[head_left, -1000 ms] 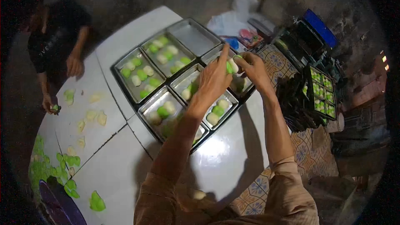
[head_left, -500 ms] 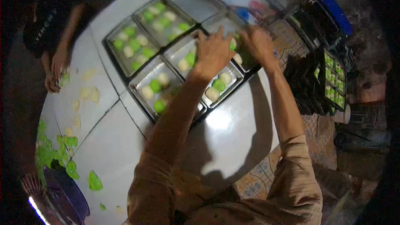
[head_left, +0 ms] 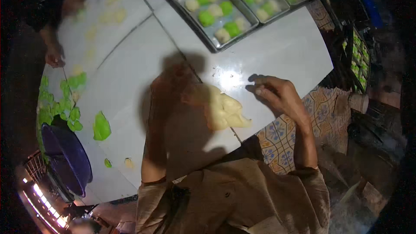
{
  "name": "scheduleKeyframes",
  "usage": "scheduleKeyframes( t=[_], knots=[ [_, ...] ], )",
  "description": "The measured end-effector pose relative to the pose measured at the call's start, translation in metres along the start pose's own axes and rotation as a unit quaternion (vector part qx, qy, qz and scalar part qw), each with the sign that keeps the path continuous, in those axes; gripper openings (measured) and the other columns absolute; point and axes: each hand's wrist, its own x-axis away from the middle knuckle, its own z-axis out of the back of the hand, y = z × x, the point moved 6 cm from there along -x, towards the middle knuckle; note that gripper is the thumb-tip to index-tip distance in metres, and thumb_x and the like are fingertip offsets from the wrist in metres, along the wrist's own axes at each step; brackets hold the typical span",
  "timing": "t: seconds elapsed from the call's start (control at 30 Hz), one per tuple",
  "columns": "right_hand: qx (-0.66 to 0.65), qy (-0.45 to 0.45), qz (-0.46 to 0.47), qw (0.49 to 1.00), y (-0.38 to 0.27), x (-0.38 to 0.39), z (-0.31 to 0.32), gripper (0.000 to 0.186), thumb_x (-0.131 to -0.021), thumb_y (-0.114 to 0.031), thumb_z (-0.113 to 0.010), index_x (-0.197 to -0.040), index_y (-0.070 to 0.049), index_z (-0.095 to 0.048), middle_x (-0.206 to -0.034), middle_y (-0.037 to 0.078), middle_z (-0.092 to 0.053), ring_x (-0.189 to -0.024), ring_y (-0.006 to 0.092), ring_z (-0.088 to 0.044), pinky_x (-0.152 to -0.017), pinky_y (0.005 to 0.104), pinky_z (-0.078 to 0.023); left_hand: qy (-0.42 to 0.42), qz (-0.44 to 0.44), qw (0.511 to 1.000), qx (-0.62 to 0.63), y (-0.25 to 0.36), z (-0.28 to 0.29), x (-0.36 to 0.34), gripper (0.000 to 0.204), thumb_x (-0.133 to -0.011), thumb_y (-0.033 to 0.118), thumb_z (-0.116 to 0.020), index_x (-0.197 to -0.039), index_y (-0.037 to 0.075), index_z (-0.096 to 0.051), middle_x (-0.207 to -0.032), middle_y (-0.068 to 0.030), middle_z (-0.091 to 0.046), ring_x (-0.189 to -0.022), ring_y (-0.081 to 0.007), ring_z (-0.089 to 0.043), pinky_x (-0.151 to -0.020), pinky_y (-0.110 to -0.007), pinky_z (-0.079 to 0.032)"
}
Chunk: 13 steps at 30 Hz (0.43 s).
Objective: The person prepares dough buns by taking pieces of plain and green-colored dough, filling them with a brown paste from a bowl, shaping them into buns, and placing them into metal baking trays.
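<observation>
A soft, folded lump of pale cream dough [head_left: 225, 109] lies on the white table in front of me. My left hand [head_left: 173, 81] is in deep shadow at the dough's left side; its fingers are too dark to make out, and whether it touches the lump I cannot tell. To the right of the dough, my right hand [head_left: 279, 93] hovers above the table edge, its thumb and fingers bent but apart, with nothing in it. Beyond both hands, a divided metal tray [head_left: 215, 45] holds rows of green and cream dough balls [head_left: 206, 17].
At the far left, another person's hand [head_left: 54, 55] rests by the table edge. Green dough pieces [head_left: 65, 99] lie scattered below it, near a purple basin [head_left: 69, 160]. A larger green piece [head_left: 102, 126] lies apart. More filled trays [head_left: 359, 60] stand off the table's right side.
Both my hands have come back from the tray toward me. The view has shifted, so the tray now appears higher up. The cream dough lump is now visible on the table.
</observation>
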Motion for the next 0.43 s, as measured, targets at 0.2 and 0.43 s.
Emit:
scheduleKeyframes(
  t=[0.2, 0.43],
  knots=[
    [0.194, 0.022, 0.025, 0.98, -0.047, 0.011, -0.071, 0.042, -0.08, -0.025, -0.071, -0.115, -0.005, -0.062, -0.101, 0.016, -0.059, -0.097, 0.0337, -0.056, -0.084, 0.041, -0.048, 0.056, -0.177, 0.965, -0.184, 0.009, -0.021, 0.052, 0.042, -0.08, 0.015, -0.066, -0.121, 0.007, -0.059, -0.121, -0.0127, -0.058, -0.11, -0.0283, -0.056, -0.096, -0.042, -0.042],
    [-0.021, -0.106, -0.178, 0.978, -0.012, 0.013, -0.087, 0.046, -0.076, -0.027, -0.075, -0.112, -0.002, -0.061, -0.121, 0.018, -0.06, -0.117, 0.029, -0.054, -0.098, 0.0394, -0.042, -0.207, -0.14, 0.942, -0.223, 0.048, -0.062, 0.051, 0.072, -0.08, 0.014, -0.062, -0.146, 0.01, -0.032, -0.135, -0.0168, -0.05, -0.132, -0.0272, -0.041, -0.115, -0.053, -0.014]
  ],
)
